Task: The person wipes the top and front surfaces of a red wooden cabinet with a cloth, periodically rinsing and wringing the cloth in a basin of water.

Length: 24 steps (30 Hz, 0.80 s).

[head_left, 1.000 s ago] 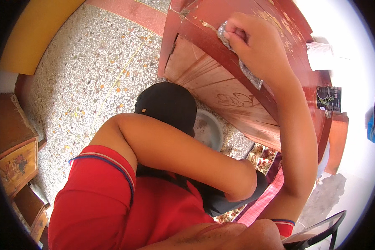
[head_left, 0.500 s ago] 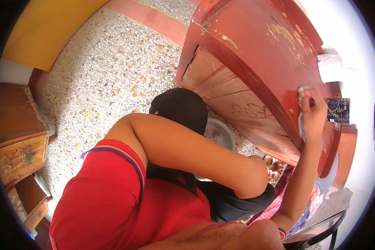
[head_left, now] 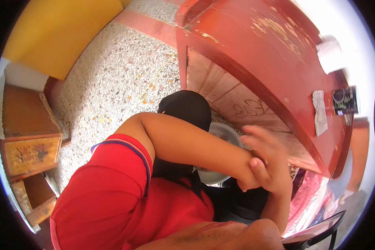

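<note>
My right hand (head_left: 271, 160) is off the red wooden tabletop (head_left: 254, 62), over my lap. Its fingers are spread and partly smeared by motion, with nothing in them. The thumb overlaps my left wrist; whether they touch I cannot tell. My left forearm crosses in front of my body, and my left hand (head_left: 246, 183) hangs bent at its end, its fingers mostly hidden. A greyish-white folded cloth (head_left: 319, 112) lies on the tabletop near its right end, apart from both hands. The tabletop's paint is scratched and chipped.
A grey basin (head_left: 214, 177) stands on the speckled floor (head_left: 112, 83) beside my black-clad knee (head_left: 185, 108). On the tabletop's far side are a white paper or cloth (head_left: 330, 56) and a dark box (head_left: 345, 101). Small wooden drawers (head_left: 31, 154) stand at the left.
My right hand has let go of the cloth, left it on the tabletop and moved left and down toward my left wrist. The view has shifted slightly.
</note>
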{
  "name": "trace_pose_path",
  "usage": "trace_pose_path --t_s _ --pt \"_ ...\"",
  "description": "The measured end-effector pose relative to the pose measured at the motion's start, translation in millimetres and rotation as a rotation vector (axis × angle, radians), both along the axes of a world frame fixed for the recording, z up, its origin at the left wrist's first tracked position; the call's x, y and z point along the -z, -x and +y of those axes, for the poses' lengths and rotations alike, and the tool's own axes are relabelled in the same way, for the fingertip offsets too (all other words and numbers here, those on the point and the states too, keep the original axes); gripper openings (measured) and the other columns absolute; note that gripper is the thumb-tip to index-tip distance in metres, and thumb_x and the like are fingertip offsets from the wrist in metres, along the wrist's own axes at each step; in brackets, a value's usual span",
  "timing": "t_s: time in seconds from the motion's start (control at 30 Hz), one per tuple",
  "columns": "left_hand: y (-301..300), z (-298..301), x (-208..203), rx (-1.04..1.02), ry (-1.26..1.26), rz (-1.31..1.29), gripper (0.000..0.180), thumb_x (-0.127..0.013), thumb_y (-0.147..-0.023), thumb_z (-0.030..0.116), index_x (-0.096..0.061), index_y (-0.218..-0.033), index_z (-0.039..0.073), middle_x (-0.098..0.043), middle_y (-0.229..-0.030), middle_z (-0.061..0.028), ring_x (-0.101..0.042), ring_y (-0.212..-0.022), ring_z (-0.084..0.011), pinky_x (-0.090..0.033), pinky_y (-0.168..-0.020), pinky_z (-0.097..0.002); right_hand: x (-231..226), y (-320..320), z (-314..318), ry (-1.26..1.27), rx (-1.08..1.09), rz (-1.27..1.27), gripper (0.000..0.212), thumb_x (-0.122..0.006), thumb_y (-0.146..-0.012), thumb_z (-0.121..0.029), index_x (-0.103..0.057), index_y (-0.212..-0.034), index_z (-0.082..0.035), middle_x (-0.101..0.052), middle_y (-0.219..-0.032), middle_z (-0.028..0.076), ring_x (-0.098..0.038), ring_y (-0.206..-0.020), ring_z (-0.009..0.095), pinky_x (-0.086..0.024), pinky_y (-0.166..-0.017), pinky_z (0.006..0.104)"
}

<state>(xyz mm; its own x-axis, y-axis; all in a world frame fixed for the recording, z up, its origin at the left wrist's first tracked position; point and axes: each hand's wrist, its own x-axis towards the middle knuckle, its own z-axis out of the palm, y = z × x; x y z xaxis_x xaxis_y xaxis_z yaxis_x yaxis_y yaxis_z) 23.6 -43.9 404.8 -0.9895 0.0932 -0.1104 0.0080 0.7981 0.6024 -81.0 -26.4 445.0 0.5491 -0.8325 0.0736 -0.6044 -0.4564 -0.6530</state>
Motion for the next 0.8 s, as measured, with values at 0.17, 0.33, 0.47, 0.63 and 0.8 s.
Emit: trace_pose_path --t_s 0.17,0.33,0.47,0.63,0.8 --pt "3.7 -2.2 14.1 -0.007 -0.02 -0.082 0.013 -0.068 -0.071 0.021 -0.074 -0.077 0.011 -0.07 -0.076 -0.0075 -0.067 -0.072 -0.0262 -0.051 -0.055 -0.0413 32.4 17.5 13.6 -0.21 -0.054 -0.197 0.049 -0.048 -0.088 -0.033 -0.057 -0.119 0.004 -0.062 -0.115 0.024 -0.058 -0.108 0.042 -0.044 -0.094 0.0449" --pt "6.0 -5.0 18.3 -0.011 0.025 -0.186 0.013 -0.068 -0.071 0.021 -0.074 -0.077 0.011 -0.07 -0.075 -0.0077 -0.067 -0.072 -0.0264 -0.051 -0.055 -0.0415 30.5 8.3 26.1 -0.262 0.03 -0.217 0.05 -0.052 -0.087 -0.04 -0.06 -0.114 0.001 -0.065 -0.101 0.021 -0.061 -0.096 0.04 -0.047 -0.084 0.045" --pt "21.4 4.2 25.4 0.045 0.064 -0.237 0.013 -0.068 -0.071 0.021 -0.074 -0.076 0.011 -0.07 -0.075 -0.0078 -0.067 -0.072 -0.0266 -0.051 -0.055 -0.0417 32.1 16.1 43.6 -0.203 0.065 -0.162 0.059 -0.053 -0.086 -0.049 -0.058 -0.115 0.002 -0.064 -0.1 0.023 -0.06 -0.095 0.041 -0.046 -0.081 0.0466" --pt "26.9 11.2 28.3 0.085 0.098 -0.276 0.013 -0.068 -0.071 0.022 -0.074 -0.076 0.01 -0.069 -0.075 -0.008 -0.067 -0.072 -0.0268 -0.051 -0.055 -0.0419 24.1 16.5 52.6 -0.262 0.116 -0.077 0.064 -0.054 -0.085 -0.054 -0.059 -0.114 0.003 -0.064 -0.094 0.024 -0.061 -0.09 0.042 -0.046 -0.078 0.0474" --pt "26.7 13.2 30.2 0.093 0.122 -0.3 0.014 -0.068 -0.071 0.022 -0.074 -0.076 0.01 -0.069 -0.075 -0.0081 -0.067 -0.072 -0.027 -0.051 -0.056 -0.0421 22.5 15.3 57.3 -0.31 0.146 -0.034 0.061 -0.053 -0.085 -0.055 -0.061 -0.11 0.0 -0.065 -0.088 0.023 -0.062 -0.086 0.042 -0.047 -0.075 0.0478"
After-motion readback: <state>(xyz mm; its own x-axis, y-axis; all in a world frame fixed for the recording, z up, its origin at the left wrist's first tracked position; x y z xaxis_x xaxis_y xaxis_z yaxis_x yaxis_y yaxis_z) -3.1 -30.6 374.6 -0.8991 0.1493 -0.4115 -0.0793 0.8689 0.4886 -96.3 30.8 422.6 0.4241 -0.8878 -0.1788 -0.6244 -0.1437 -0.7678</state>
